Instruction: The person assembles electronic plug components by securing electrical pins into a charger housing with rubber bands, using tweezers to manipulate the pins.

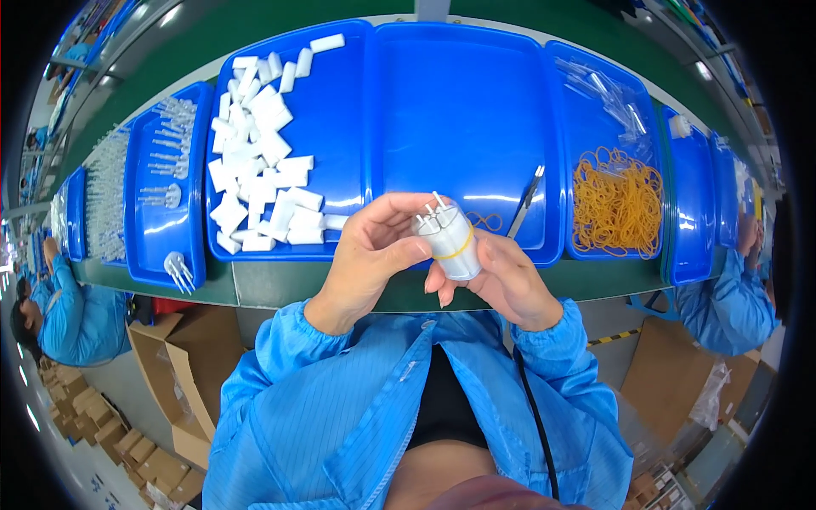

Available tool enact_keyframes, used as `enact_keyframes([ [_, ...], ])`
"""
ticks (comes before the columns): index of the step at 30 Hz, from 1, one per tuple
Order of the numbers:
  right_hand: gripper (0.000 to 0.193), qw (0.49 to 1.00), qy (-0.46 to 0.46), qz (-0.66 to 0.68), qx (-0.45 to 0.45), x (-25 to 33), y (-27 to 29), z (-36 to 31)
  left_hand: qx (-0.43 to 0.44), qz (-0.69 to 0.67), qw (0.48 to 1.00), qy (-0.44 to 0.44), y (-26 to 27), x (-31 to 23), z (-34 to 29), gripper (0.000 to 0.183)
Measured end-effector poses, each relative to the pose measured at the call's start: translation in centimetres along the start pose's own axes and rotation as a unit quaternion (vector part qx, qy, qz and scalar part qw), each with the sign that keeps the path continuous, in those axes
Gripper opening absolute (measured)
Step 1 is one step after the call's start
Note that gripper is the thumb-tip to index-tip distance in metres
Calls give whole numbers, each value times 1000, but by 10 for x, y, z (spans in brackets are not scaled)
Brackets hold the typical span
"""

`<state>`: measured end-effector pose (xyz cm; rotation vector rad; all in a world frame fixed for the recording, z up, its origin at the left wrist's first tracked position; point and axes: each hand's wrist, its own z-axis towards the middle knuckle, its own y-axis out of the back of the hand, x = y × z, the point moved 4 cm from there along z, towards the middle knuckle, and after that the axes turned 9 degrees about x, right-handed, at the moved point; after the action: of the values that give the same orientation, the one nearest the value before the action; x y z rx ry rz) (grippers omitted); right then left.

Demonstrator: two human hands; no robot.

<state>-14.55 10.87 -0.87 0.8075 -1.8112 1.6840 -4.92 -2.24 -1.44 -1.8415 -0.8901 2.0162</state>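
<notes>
In front of my chest, both my hands hold a bundle of white plastic cylinders, with a yellow rubber band around its middle. Thin white prongs stick up from its tilted top. My left hand is closed on the bundle's left side, its thumb against the upper part. From the right, my right hand grips it, fingers curled beneath and thumb beside the band. Loose white cylinders lie heaped in the blue tray to the left. Just beyond my right hand, loose rubber bands lie in the middle blue tray.
A slim metal tool with dark handles rests in the middle tray. Right of it, another tray holds yellow rubber bands and clear plastic bags. Pronged clear parts fill trays at left. Co-workers in blue sit at both sides; cardboard boxes stand below.
</notes>
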Motion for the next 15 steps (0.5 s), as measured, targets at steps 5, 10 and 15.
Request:
enact_keyframes([
  [5, 52, 1000, 0, 20, -10, 2, 0, 2, -9, -22, 997, 68, -4, 2, -3, 50],
  [10, 57, 999, -1, 8, -38, 4, -1, 3, -13, 5, 999, 53, -5, 0, 1, 48],
  [15, 64, 982, -1, -156, -102, 16, 12, -6, -87, -41, 995, 37, 0, -3, 3, 46],
])
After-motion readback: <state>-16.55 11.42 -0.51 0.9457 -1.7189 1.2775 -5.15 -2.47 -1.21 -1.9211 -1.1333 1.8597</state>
